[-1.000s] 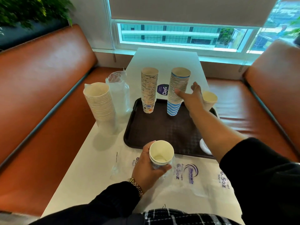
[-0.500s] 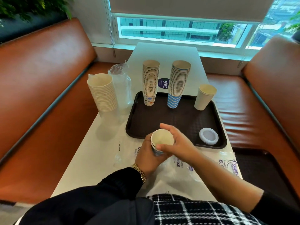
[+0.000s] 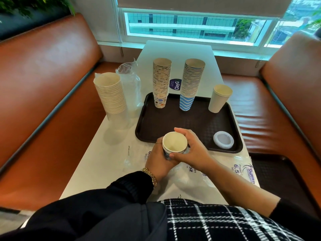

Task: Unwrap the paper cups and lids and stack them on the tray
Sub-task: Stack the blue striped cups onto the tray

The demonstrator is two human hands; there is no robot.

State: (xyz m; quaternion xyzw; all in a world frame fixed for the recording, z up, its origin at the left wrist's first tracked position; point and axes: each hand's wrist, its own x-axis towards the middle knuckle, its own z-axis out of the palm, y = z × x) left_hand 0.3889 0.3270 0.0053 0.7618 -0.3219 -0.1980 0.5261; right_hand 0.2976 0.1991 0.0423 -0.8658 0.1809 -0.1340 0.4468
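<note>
the right hand (image 3: 191,150), which a second ago was stretched out to the pale cream paper cup (image 3: 219,99) at about 1 o'clock on the dark brown plastic tray (image 3: 191,122), has come back to 6 o'clock and now curls its fingers round the small white paper cup with a blue print (image 3: 174,144). the left hand (image 3: 160,158) still grips that same cup from the left and below, so both hands have hold of it, just over the tray's near edge above the white surface (image 3: 104,159). i judge the cream cup as placed and this one (or a short stack, i cannot tell) as next. the tall stack of blue striped paper cups (image 3: 191,84) and the tall stack of patterned paper cups (image 3: 160,82) stand at 12 o'clock, the white plastic lid (image 3: 223,141) at 3 o'clock. the stack of cream cups in clear plastic wrap (image 3: 111,94) waits off the tray at 10 o'clock.
</note>
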